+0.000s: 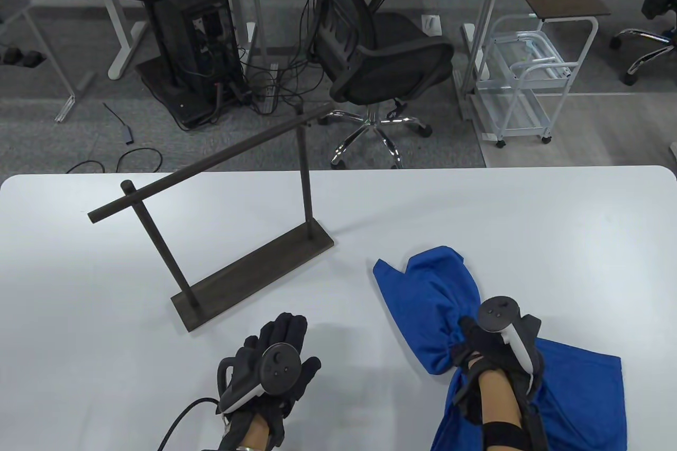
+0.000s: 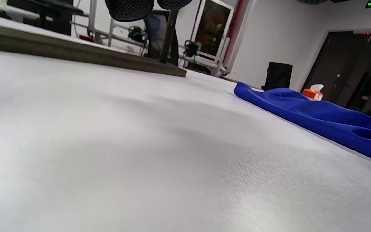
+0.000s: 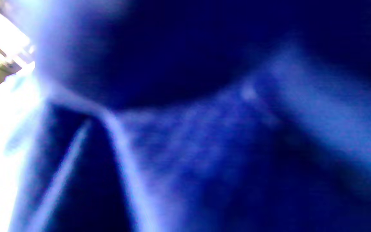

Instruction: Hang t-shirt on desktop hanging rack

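A blue t-shirt (image 1: pixel 433 297) lies bunched on the white table (image 1: pixel 476 208) at the front right. My right hand (image 1: pixel 478 345) grips the gathered cloth at its middle. The cloth fills the right wrist view (image 3: pixel 204 145). A dark wooden hanging rack (image 1: pixel 222 218) stands to the left of centre, its bar bare, its base plate (image 1: pixel 254 276) on the table. My left hand (image 1: pixel 283 337) rests flat on the table in front of the rack base, fingers spread, holding nothing. The left wrist view shows the rack base (image 2: pixel 85 54) and the shirt (image 2: pixel 317 116).
Beyond the table's far edge stand a black office chair (image 1: pixel 381 54), a computer tower on a stand (image 1: pixel 185 38) and a white cart (image 1: pixel 523 81). A cable (image 1: pixel 174 419) runs from my left wrist to the front edge.
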